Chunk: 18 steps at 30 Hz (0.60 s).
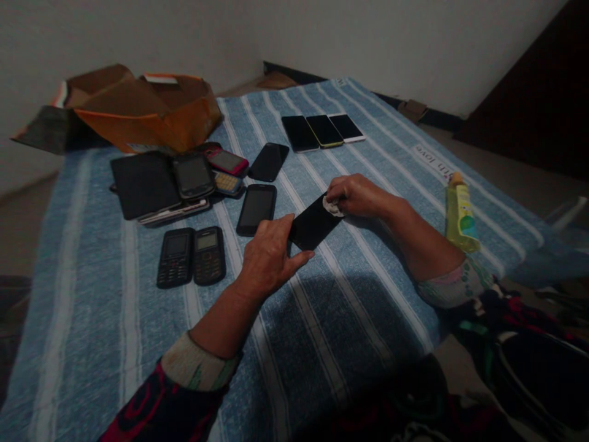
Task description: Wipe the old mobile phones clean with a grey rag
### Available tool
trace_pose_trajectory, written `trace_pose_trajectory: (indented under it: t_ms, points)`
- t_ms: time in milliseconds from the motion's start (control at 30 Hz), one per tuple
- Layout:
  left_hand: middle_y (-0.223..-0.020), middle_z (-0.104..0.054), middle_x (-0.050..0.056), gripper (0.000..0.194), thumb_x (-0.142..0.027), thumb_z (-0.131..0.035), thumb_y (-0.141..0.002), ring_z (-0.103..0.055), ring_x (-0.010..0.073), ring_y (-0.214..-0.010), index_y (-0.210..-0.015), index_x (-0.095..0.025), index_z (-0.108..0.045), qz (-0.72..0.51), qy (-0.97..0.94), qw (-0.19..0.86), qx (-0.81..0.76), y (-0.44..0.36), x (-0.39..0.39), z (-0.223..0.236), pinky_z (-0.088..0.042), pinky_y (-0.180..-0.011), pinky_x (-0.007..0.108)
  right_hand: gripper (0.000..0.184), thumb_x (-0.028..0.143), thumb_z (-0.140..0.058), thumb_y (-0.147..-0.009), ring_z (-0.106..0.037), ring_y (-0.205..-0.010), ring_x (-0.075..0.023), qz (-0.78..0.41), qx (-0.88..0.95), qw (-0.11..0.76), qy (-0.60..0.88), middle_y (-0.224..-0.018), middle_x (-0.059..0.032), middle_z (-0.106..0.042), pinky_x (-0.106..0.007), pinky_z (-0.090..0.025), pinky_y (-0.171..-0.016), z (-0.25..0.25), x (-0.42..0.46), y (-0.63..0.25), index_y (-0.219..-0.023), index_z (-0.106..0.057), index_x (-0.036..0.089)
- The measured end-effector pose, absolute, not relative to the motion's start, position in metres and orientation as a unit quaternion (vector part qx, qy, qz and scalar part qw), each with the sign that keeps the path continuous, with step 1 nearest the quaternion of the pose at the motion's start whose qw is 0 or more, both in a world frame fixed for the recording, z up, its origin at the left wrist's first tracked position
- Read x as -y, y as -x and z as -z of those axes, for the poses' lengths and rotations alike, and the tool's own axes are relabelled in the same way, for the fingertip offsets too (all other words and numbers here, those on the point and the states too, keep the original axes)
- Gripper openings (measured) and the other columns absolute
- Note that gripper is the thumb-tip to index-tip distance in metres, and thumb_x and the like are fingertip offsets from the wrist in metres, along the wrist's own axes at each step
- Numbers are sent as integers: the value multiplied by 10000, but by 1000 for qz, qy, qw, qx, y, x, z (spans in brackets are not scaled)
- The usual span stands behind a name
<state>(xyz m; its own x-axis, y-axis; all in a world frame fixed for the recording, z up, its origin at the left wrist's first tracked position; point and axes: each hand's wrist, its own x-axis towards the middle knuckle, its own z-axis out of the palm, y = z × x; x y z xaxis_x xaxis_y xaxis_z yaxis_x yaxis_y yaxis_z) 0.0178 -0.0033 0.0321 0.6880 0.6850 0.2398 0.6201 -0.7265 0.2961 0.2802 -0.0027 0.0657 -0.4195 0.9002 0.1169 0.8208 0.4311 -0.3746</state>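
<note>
A black smartphone [313, 226] lies tilted at an angle on the striped cloth between my hands. My left hand [270, 250] grips its near left end, thumb along one edge and fingers along the other. In my right hand [352, 195] a crumpled white wipe [332, 207] is bunched under the closed fingers, pressed on the phone's far right end. Just left of my left fingers rests a dark smartphone [256, 210], and another black smartphone [269, 162] lies beyond it.
Three smartphones [324, 131] lie side by side farther back. At left are two keypad phones [209, 256], a pile of phones with a black tablet-like item [145, 185], and an open orange-brown paper bag [151, 123]. A yellow-green bottle [461, 215] lies near my right forearm on the blue cloth [322, 362].
</note>
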Motion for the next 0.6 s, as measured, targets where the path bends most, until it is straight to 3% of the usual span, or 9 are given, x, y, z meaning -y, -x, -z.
trace_pose_trajectory:
  t_ms: [267,600]
  points:
    - [-1233,-622,146,706,-456,-708,-776,-538,344,-1110,-1356,-174,-420,-167,-913,102,-358,-18,4,-34,-503,-871,469,266,-11,-593,-672,-585,-722,-140,-169,807,119,554,-798,-16,-651,-246,-415,-685,-73,10,-290,-812,-740,161]
    - [-1234,-621,157,734,-453,-724,-767,-541,340,-1115,-1357,-138,-422,-170,-914,98,-356,-19,4,-33,-492,-893,461,225,-7,-559,-753,-564,-774,-156,-190,880,131,415,-795,-30,-630,-280,-425,-735,-74,23,-237,-787,-713,154]
